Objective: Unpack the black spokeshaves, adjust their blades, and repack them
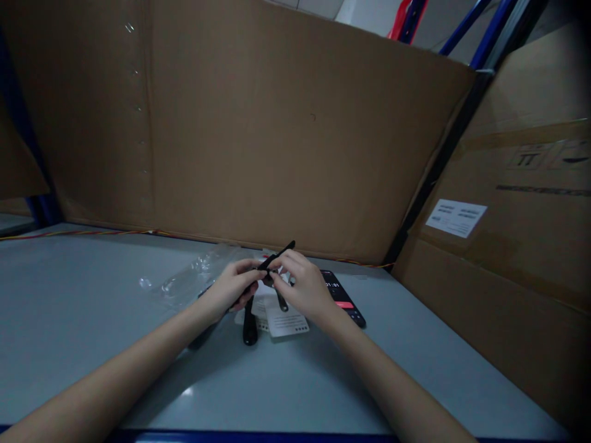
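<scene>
My left hand (235, 286) and my right hand (302, 280) meet over the middle of the table, fingers pinched together. Between them is a slim black strap-like piece (282, 248), its end pointing up to the right. Its middle is hidden by my fingers. Below my right fingers a narrow dark piece with a hole at its tip (282, 301) hangs or lies; I cannot tell which. A black rounded handle-like piece (250, 329) shows below my left hand. Printed white cards (289, 323) lie beneath. A long dark object (203, 337) is partly covered by my left wrist.
A phone (346, 301) with a lit timer lies right of my right hand. Crumpled clear plastic bags (191, 280) lie to the left. A cardboard panel (277, 135) stands behind the table (231, 394), and a large carton (503, 258) on the right. Thin wires (92, 232) run along the back.
</scene>
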### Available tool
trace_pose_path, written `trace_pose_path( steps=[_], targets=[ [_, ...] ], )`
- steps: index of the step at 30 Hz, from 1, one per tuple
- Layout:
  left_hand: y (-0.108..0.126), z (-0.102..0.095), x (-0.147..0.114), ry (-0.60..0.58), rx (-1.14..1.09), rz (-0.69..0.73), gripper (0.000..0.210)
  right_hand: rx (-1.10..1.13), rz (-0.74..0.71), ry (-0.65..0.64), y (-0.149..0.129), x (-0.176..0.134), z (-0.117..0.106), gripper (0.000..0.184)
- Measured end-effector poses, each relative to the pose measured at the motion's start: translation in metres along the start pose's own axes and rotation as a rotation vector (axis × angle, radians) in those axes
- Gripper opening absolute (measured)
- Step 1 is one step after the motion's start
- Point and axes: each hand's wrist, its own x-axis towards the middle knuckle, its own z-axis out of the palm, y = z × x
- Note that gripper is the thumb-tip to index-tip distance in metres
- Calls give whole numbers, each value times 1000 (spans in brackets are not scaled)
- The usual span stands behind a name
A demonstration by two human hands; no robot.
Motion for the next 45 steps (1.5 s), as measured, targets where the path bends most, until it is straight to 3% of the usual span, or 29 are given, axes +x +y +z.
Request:
trace_pose_path(
  steps=[6, 15, 26, 38, 45],
  targets=[
    [-1, 1, -1, -30, -1, 4, 22, 35, -46, 49, 6, 2, 1, 22],
    [-8, 0, 5, -25, -52, 7, 12, -274, -59, 64, 8, 1, -6, 26],
    [-8, 2, 4, -10, -94, -9, 14, 35, -24, 12, 11, 2, 5, 35],
    [-7, 2, 1, -1, -39, -10, 20, -329, -88, -24, 4, 2, -6, 27],
    [-10, 0, 3, -17, -44, -1, 18, -154, -70, -34, 9, 1, 1, 31]
  ],
)
